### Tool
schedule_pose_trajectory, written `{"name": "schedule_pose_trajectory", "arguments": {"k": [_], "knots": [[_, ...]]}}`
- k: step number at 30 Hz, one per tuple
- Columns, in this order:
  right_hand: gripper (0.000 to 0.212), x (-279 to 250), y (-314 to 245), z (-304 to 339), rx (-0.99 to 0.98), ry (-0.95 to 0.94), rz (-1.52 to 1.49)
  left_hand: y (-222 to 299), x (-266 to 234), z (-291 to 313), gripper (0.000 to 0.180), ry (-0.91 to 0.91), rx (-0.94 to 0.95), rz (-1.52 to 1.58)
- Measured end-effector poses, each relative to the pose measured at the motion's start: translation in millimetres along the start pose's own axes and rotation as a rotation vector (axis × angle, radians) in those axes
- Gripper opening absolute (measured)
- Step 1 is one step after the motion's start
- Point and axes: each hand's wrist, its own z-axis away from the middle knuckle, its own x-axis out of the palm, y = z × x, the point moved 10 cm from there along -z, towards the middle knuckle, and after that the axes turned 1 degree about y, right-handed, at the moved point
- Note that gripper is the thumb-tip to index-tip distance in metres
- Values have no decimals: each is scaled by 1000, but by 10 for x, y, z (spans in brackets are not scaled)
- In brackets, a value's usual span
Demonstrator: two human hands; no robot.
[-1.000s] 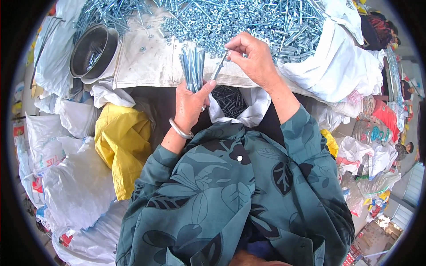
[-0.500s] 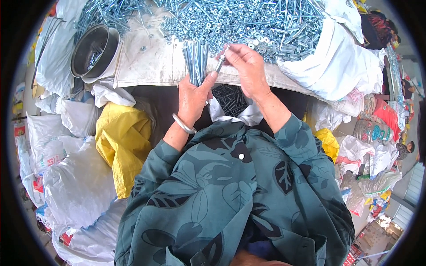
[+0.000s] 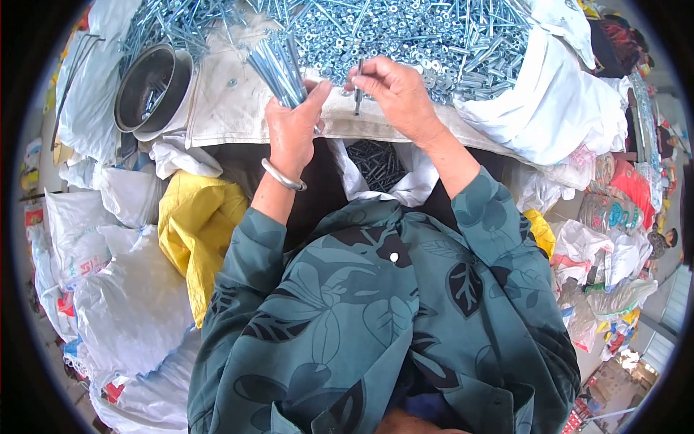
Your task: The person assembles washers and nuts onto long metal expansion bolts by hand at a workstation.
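My left hand is closed round a bundle of long silvery bolts, which fan out and tilt up to the left over the table's near edge. A little to the right, my right hand pinches one upright bolt between thumb and fingers; its lower end sticks out below them. The two hands are apart. Beyond them lies a wide heap of nuts and washers, with more long bolts piled at the far left.
A dark round bowl with a few metal pieces stands at the table's left. Below the pale cloth-covered edge, a white bag holds dark screws. A yellow sack and white sacks crowd the left side.
My left hand has moved left, tipping the bolt bundle leftward. The bolt that was between both hands is now in my right hand alone, held more upright.
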Motion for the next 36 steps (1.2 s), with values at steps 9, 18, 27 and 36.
{"name": "schedule_pose_trajectory", "arguments": {"k": [9, 18, 27, 36], "knots": [[15, 131, 71, 90, -77, -19, 257, 430, 461, -113, 20, -278, 142, -155], [28, 80, 87, 68, -110, 34, 393, 503, 577, -140, 15, -266, 298, -162], [44, -46, 361, 262, 165, 92, -92, 538, 644, -66, 15, -303, 325, -266], [58, -182, 299, 251, 140, 191, -41, 521, 690, -23, 22, -304, 390, -361]]}}
